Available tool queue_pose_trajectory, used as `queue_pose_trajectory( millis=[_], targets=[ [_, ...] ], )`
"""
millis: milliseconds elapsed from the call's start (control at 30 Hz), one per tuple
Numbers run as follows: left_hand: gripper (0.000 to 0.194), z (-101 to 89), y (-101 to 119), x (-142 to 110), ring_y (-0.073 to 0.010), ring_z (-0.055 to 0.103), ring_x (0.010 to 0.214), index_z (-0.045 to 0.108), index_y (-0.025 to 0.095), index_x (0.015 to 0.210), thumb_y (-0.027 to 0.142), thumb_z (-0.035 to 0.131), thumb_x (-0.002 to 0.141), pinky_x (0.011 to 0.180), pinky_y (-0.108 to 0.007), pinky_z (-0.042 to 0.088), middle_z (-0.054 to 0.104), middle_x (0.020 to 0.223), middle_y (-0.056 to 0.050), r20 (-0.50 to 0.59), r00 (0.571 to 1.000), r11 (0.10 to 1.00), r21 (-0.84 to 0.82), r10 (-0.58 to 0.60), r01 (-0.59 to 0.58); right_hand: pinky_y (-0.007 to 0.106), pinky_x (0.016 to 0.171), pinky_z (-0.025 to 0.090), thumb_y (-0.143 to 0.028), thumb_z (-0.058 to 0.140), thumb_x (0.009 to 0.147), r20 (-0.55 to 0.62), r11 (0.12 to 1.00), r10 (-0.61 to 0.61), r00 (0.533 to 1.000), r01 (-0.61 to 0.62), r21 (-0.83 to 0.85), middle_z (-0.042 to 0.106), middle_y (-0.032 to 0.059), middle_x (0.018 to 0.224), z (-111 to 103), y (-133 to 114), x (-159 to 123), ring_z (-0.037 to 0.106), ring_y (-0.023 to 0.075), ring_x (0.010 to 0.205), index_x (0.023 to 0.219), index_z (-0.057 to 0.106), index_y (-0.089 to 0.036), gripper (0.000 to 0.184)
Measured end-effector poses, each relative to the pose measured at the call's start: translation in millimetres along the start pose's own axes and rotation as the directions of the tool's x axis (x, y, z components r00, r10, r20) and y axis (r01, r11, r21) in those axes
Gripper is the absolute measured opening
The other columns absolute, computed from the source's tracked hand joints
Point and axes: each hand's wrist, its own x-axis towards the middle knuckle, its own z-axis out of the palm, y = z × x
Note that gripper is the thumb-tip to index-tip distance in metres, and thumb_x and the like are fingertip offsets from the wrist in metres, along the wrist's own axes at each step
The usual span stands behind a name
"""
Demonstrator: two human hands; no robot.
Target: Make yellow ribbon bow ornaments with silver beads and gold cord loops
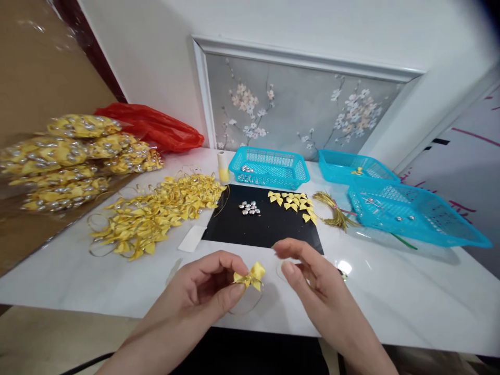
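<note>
Between the thumb and fingertips of my left hand (213, 289) is a yellow ribbon bow (253, 276). A thin gold cord hangs from it in a loop below. My right hand (316, 284) is just to the right, thumb and index finger apart, and I see nothing held in it. Its lower fingers are partly hidden. Beyond both hands lies a black mat (242, 229). It carries a small cluster of silver beads (249, 208) and several loose yellow bows (292, 201).
To the left spreads a heap of yellow bows with cords (156, 213), near bagged bows (78, 156) and a red plastic bag (152, 127). Blue baskets (269, 151) stand at the back and right. A bundle of gold cords (336, 211) lies beside the mat.
</note>
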Motion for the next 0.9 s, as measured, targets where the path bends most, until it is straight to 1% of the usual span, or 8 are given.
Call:
queue_pose_trajectory(
  millis=[100, 167, 267, 433, 533, 633, 767, 900],
  targets=[
    [0.008, 6.3, -1.0, 0.6, -0.0161, 0.063, 0.078, 0.069, 0.03, 0.093, 0.031, 0.065, 0.087, 0.069, -0.022, 0.05, 0.068, 0.086, 0.002, 0.018, 0.998, 0.992, 0.106, 0.068, -0.069, 0.026, 0.071, 0.047, -0.039, 0.053, 0.094, 0.156, 0.985, 0.002, 0.988, -0.029, 0.172, 0.067, 0.0018, 0.094, 6.5, -15.3, -2.3, 0.061, 0.0164, 0.086, 0.102, 0.063, -0.025, 0.019],
    [0.008, 11.5, -1.9, 0.7, -0.018, 0.064, 0.081, 0.069, 0.03, 0.092, 0.027, 0.063, 0.087, 0.072, -0.025, 0.051, 0.069, 0.086, 0.001, -0.073, 0.983, 0.957, 0.252, 0.167, -0.144, 0.024, 0.067, 0.045, -0.037, 0.056, 0.093, 0.207, 0.973, 0.007, 0.978, -0.055, 0.225, 0.064, 0.0, 0.08, 14.3, -20.7, -0.9, 0.057, 0.0137, 0.075, 0.087, 0.062, -0.021, 0.018],
    [0.013, 13.8, -2.3, -1.2, -0.0192, 0.066, 0.081, 0.071, 0.03, 0.095, 0.026, 0.067, 0.083, 0.076, -0.027, 0.052, 0.071, 0.09, -0.001, -0.205, 0.932, 0.917, 0.333, 0.299, -0.221, 0.022, 0.062, 0.043, -0.038, 0.055, 0.093, 0.15, 0.961, 0.029, 0.988, -0.069, 0.268, 0.058, -0.0017, 0.072, 24.1, -21.6, 1.0, 0.053, 0.0113, 0.067, 0.079, 0.056, -0.02, 0.023],
    [0.026, -1.2, 1.5, -3.1, -0.0133, 0.065, 0.065, 0.068, 0.029, 0.11, 0.04, 0.065, 0.087, 0.057, -0.022, 0.053, 0.072, 0.107, -0.004, -0.146, 0.989, 0.975, -0.22, -0.018, -0.015, 0.02, 0.057, 0.04, -0.044, 0.057, 0.092, 0.114, 0.929, 0.073, 0.991, -0.109, 0.353, 0.055, -0.003, 0.066, 23.8, -20.5, -1.4, 0.048, 0.0095, 0.061, 0.077, 0.054, -0.019, 0.029],
    [0.028, -4.2, 1.7, -0.1, -0.0145, 0.065, 0.071, 0.071, 0.024, 0.107, 0.035, 0.074, 0.082, 0.063, -0.021, 0.053, 0.074, 0.09, -0.004, -0.011, 0.997, 0.969, -0.235, -0.078, 0.074, 0.02, 0.056, 0.039, -0.045, 0.061, 0.09, 0.149, 0.903, 0.109, 0.983, -0.161, 0.399, 0.054, -0.0035, 0.064, 20.9, -24.0, -3.4, 0.048, 0.0095, 0.06, 0.077, 0.055, -0.018, 0.03],
    [0.018, 3.5, 0.5, 2.2, -0.0145, 0.062, 0.071, 0.073, 0.021, 0.095, 0.034, 0.074, 0.082, 0.065, -0.022, 0.05, 0.071, 0.076, -0.002, 0.083, 0.996, 0.972, -0.227, -0.035, 0.053, 0.02, 0.054, 0.037, -0.042, 0.06, 0.091, 0.171, 0.906, 0.108, 0.979, -0.168, 0.389, 0.052, -0.0039, 0.064, 22.4, -28.6, -6.1, 0.045, 0.0091, 0.059, 0.077, 0.055, -0.018, 0.029],
    [0.015, 12.5, -1.5, 3.7, -0.0125, 0.055, 0.067, 0.073, 0.019, 0.079, 0.032, 0.07, 0.086, 0.066, -0.021, 0.047, 0.064, 0.069, 0.001, 0.056, 0.998, 0.982, -0.186, 0.011, 0.0, 0.022, 0.062, 0.044, -0.032, 0.053, 0.095, 0.003, 0.956, -0.023, 1.0, 0.021, 0.293, 0.054, -0.0023, 0.074, 27.8, -29.5, -14.3, 0.053, 0.0117, 0.067, 0.093, 0.055, -0.021, 0.012],
    [0.011, 13.4, -3.0, 3.8, -0.014, 0.058, 0.07, 0.074, 0.022, 0.084, 0.032, 0.071, 0.085, 0.068, -0.022, 0.048, 0.066, 0.072, 0.002, -0.021, 1.0, 0.987, -0.163, 0.011, -0.014, 0.023, 0.061, 0.046, -0.017, 0.055, 0.091, -0.175, 0.961, -0.276, 0.945, 0.277, -0.02, 0.055, 0.0, 0.085, 32.1, -25.9, -24.1, 0.052, 0.0116, 0.066, 0.098, 0.059, -0.025, 0.011]
  ],
)
